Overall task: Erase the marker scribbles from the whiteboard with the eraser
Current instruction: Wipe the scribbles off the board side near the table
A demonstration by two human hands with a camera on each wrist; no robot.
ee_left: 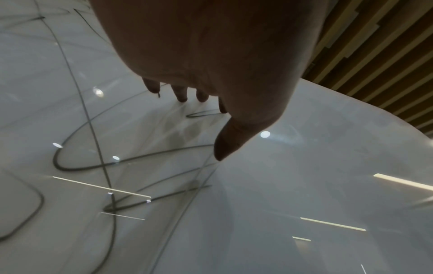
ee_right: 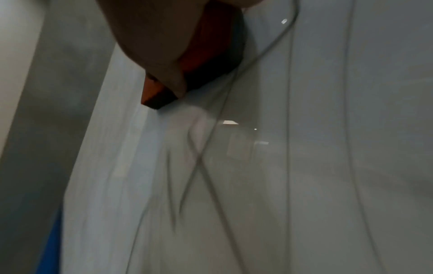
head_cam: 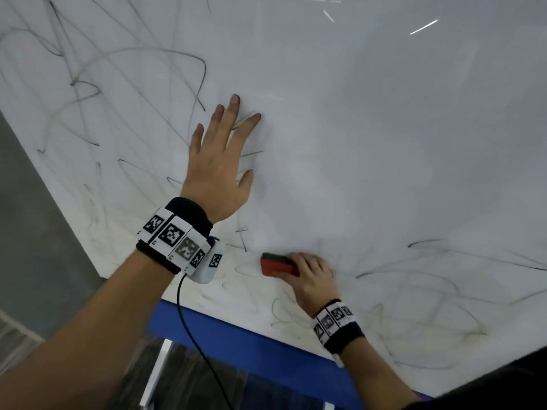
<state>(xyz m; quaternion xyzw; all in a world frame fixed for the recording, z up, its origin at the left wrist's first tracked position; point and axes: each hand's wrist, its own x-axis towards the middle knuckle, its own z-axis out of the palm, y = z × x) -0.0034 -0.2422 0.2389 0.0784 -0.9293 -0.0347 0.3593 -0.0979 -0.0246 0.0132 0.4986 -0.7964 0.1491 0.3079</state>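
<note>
Eraser (head_cam: 278, 264), red with a dark pad, sits under the right hand (head_cam: 310, 279), whose fingers curl over it and press it to the whiteboard (head_cam: 384, 128) near the lower edge. The left hand (head_cam: 220, 161) lies spread flat higher up, over scribbles (head_cam: 88, 93); I reckon its palm could smear ink, and faint ghost lines may survive a light pass.
</note>
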